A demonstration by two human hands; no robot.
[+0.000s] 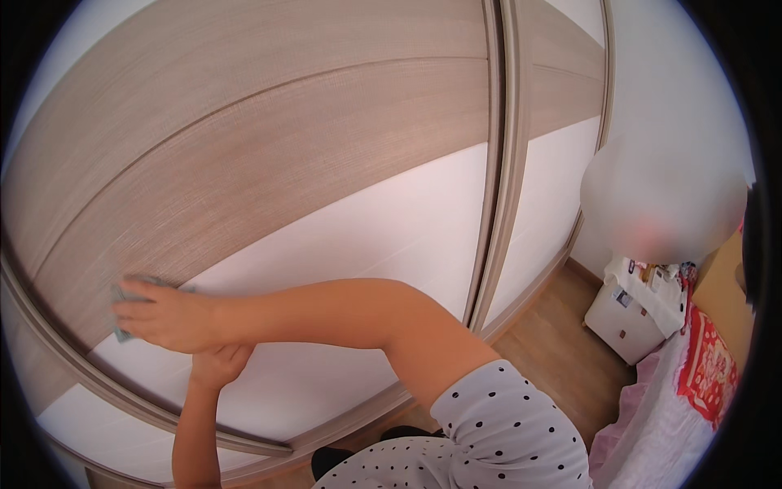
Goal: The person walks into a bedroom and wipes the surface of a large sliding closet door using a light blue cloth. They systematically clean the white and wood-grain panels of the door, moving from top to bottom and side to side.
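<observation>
My right hand (173,316) presses a grey-green cloth (122,326) against a sliding wardrobe door, where a wood-grain panel (309,138) meets a white panel (366,236). Its fingers lie over the cloth, which shows around the fingertips and along the top of the hand. My right arm reaches across from the lower right in a white sleeve with black dots. Just below the right wrist is my left hand (220,363), its fingers curled in. The right wrist partly covers it, and whatever it may hold is hidden.
Door frames (498,163) run upright beside the panels; a bottom rail (358,436) curves along the floor. To the right are wooden flooring (562,326), a white box (623,318) with things on top, and a bed (652,416) with a red patterned cloth (707,367).
</observation>
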